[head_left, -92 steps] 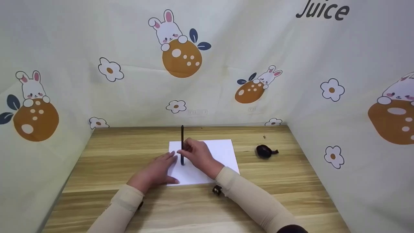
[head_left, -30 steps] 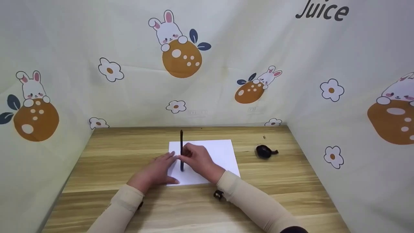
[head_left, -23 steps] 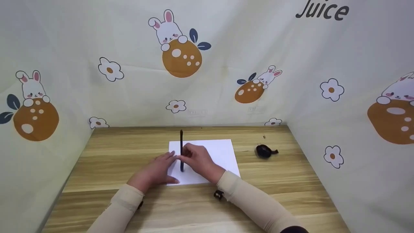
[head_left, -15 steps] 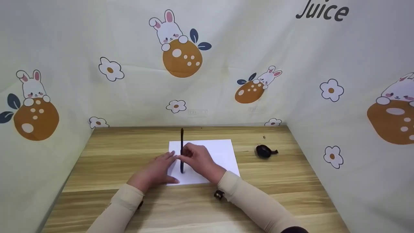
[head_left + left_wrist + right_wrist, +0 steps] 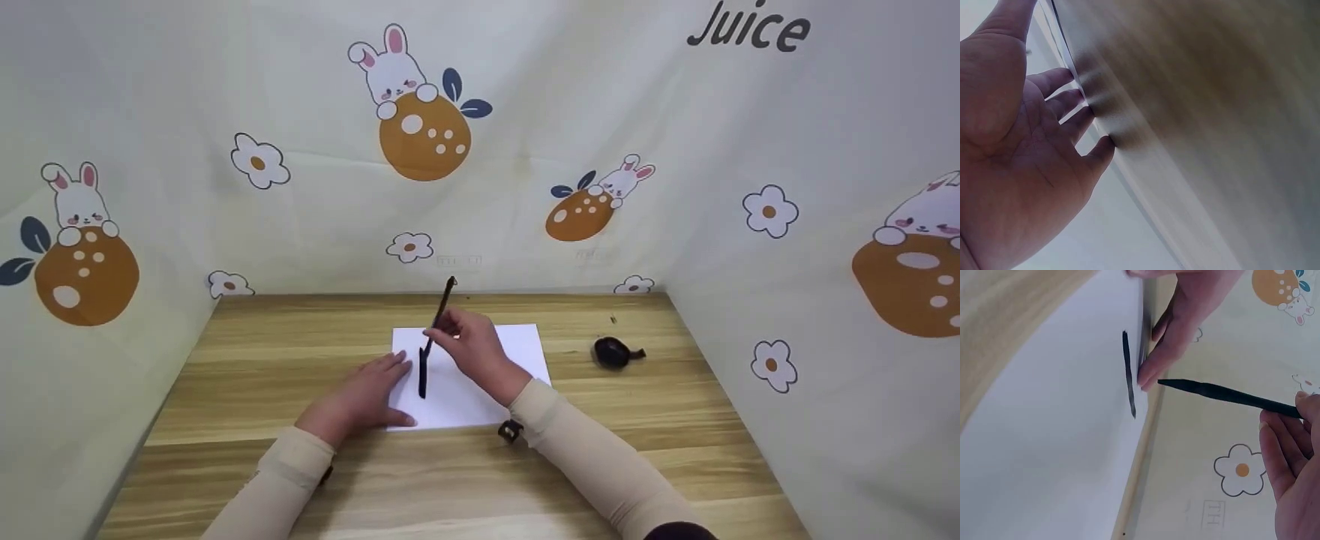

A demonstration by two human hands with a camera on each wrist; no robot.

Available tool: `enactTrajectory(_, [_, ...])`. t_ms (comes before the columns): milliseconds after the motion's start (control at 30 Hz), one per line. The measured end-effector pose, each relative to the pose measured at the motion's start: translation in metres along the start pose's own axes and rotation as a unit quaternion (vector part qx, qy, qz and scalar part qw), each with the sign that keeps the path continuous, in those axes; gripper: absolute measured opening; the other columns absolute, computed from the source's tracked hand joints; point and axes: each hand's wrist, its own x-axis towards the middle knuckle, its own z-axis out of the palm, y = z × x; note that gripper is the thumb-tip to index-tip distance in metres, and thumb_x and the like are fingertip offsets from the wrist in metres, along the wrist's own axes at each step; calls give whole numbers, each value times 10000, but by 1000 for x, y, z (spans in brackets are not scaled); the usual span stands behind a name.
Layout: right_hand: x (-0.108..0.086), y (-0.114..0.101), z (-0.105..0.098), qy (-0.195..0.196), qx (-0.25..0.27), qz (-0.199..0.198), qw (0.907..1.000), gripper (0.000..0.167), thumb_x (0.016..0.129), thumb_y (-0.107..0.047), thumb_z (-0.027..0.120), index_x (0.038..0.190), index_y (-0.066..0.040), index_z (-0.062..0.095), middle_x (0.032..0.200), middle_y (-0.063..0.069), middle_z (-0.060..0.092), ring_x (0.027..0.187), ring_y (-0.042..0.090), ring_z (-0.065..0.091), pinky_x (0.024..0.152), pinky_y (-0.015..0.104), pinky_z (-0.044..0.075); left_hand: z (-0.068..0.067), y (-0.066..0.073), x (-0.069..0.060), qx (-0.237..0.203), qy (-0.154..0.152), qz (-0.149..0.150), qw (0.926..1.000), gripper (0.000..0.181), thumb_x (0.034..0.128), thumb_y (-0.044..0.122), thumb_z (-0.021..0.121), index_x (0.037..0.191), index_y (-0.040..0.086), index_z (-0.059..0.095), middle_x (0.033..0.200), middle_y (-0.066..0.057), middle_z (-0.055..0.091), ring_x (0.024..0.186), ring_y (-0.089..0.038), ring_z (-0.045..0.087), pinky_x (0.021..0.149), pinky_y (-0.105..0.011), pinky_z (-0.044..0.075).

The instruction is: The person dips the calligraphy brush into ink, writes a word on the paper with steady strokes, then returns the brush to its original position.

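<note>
My right hand (image 5: 480, 349) pinches a black ink brush (image 5: 443, 301) between thumb and fingers. The brush slants, its handle end up and to the right. In the right wrist view, the dark pointed tip of the brush (image 5: 1202, 389) looks lifted off the white paper (image 5: 472, 397). A single straight black stroke (image 5: 422, 379) marks the left part of that sheet; in the right wrist view the stroke (image 5: 1129, 377) shows whole. My left hand (image 5: 367, 394) rests on the sheet's left edge, fingers extended. From the left wrist, the left palm (image 5: 1022, 152) and straight fingertips touching the surface are visible.
A small round black dish with a short spout or handle (image 5: 613, 352) stands right of the paper. Tiny dark specks lie behind it on the wooden table (image 5: 637, 450). A patterned curtain (image 5: 315, 202) encloses the table's back and sides.
Earlier the brush stood upright on the paper and travelled toward me. Now my right hand has raised it up and back, tilted, exposing the black stroke. The left hand stays put.
</note>
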Motion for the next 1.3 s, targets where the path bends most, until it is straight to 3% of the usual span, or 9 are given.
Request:
enactTrajectory(367, [9,17,7,204,-38,258,9995,86,1053,-178,788,1099,-127,735,1013,-30,809,962,86,776,876,246,639,-1,0,-1,-30,-31,7,10000,1076,897,592,887,1691,32,427,1790,-185,321,1649,-441,278,1323,-649,256])
enactTrajectory(900, [10,24,15,73,89,425,9990,59,1035,-134,805,1038,-129,747,976,-28,806,920,80,768,848,240,642,-3,2,-3,-181,1,97,9998,1060,896,539,909,1669,-14,439,1777,-219,333,1636,-470,291,1317,-645,273])
enactTrajectory(1300, [7,28,17,-33,32,464,9989,64,1036,-149,806,1017,-146,745,953,-61,791,899,55,751,834,245,637,-3,3,-2,-96,-55,-42,9999,1060,910,567,886,1699,38,415,1800,-176,300,1659,-428,259,1331,-626,250])
